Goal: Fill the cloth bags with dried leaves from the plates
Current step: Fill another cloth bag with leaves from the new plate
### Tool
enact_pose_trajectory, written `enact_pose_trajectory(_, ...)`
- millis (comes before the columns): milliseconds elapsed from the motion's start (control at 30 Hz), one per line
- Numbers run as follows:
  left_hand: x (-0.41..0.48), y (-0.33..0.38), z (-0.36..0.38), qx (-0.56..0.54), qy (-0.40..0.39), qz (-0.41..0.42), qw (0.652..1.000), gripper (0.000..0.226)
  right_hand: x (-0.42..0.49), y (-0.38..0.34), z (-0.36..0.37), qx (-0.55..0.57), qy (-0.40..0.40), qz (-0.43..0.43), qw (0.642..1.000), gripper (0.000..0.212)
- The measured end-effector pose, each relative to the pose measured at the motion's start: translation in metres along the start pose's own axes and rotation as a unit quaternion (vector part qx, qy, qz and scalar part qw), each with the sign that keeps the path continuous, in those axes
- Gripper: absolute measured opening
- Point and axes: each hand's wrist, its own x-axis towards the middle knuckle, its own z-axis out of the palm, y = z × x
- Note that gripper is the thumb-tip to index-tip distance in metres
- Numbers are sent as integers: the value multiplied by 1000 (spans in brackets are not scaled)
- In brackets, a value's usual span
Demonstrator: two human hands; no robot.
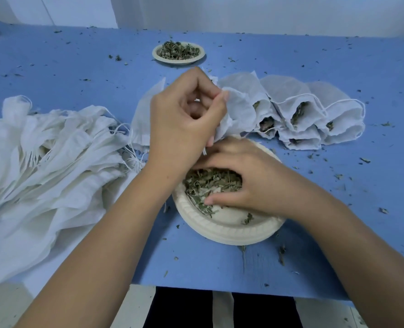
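A cream paper plate (227,229) sits in front of me with dried green leaves (208,183) heaped on its far side. My right hand (255,178) lies over the leaves, fingers curled into the heap and thumb on the near leaves. Just above the plate, my left hand (184,124) pinches the rim of a white cloth bag (239,107) and holds it up. Whether that bag has leaves inside is hidden.
Several filled drawstring bags (314,114) lie in a row to the right on the blue table (338,209). A pile of empty cloth bags (44,157) covers the left. A second plate of leaves (178,53) stands farther back. Leaf crumbs are scattered everywhere.
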Motion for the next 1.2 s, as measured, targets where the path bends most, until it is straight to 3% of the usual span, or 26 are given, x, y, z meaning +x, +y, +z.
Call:
enact_pose_trajectory(167, -1, 1, 1, 3, -10, -8, 1000, 27, -1, 2, -5, 3, 21, -3, 1000, 23)
enact_pose_trajectory(333, 2, -3, -2, -5, 14, -4, 1000, 27, -9, 1, -22, 147, 113, 20, 982, 18)
enact_pose_trajectory(500, 1, -6, -1, 15, -26, -3, 1000, 21, -10, -4, -28, 344, 265, -18, 900, 23)
enact_pose_trajectory(600, -1, -7, -1, 16, -55, 0, 998, 20, -8, -2, -29, 365, 374, 23, 852, 17)
enact_pose_trajectory(667, -2, -6, 0, 14, -71, 1, 997, 19, -7, 1, -26, 353, 411, 55, 839, 16)
enact_pose_trajectory(733, -3, -6, 1, 10, -81, 2, 997, 21, -6, 2, -21, 323, 414, 61, 849, 19)
enact_pose_trajectory(833, -3, -6, 1, 4, -91, 3, 996, 25, -5, 5, -13, 183, 391, 64, 900, 22)
enact_pose_trajectory(967, -4, -7, 3, 11, -108, 2, 994, 25, -6, 7, -12, 72, 312, 65, 945, 14)
enact_pose_trajectory(1100, 0, -8, 0, 1, -73, -8, 997, 25, -8, 9, -21, 83, 209, 43, 974, 33)
enact_pose_trajectory(1200, 1, -7, -2, 5, -61, -3, 998, 23, -7, 7, -22, 158, 252, 42, 954, 41)
